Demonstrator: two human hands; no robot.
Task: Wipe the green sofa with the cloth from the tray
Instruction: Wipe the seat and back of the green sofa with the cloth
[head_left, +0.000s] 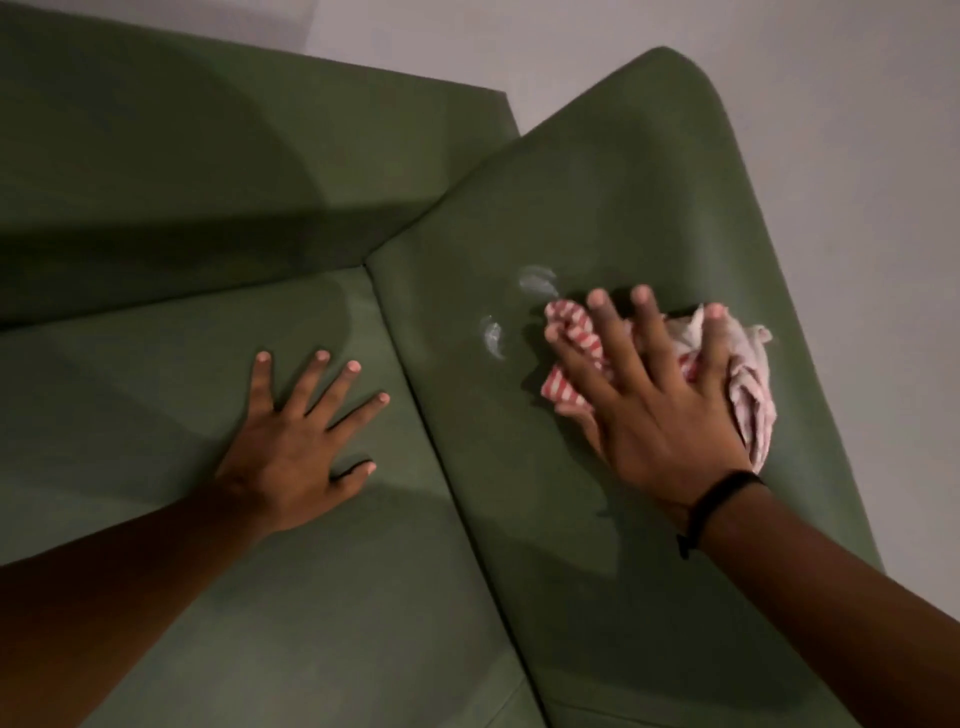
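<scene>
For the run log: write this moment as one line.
stage: wiping | right hand: presses cloth on sofa arm | left hand: flat on sofa seat | white smears: beside cloth

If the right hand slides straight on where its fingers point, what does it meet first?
Likely the upper white smear, close ahead of its fingertips, slightly left; beyond that, bare green sofa.

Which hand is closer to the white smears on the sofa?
Right. The right hand presses the cloth just right of the smears; the left hand lies flat on the seat, across the seam and farther away.
</scene>
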